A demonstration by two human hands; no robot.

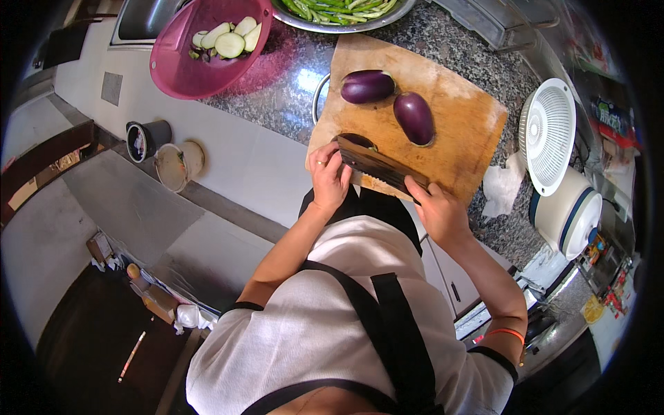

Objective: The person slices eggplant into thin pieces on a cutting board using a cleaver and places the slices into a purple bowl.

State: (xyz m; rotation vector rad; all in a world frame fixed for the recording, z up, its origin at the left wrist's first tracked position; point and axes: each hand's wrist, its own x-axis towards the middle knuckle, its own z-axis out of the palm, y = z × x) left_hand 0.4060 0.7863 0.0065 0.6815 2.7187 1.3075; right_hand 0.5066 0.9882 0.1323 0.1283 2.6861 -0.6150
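My right hand [441, 213] is closed round the handle end of a broad, dark cleaver [377, 164]. Its blade slants across the near part of a wooden cutting board [463, 111]. At the board's near left edge, my left hand [328, 181] has its fingers curled against a dark purple eggplant [364, 141], close to the blade's far end. Most of that eggplant is hidden behind the cleaver and my fingers. Two more whole eggplants lie farther up the board, one on the left [368, 86] and another on the right [414, 119].
A pink basin [166, 59] holding pale eggplant slices [229, 45] stands far left on the granite counter. Behind the board is a metal bowl [339, 28] of green beans. On the right are a white strainer [553, 135], a cream cooker [567, 211] and a white cloth [499, 187].
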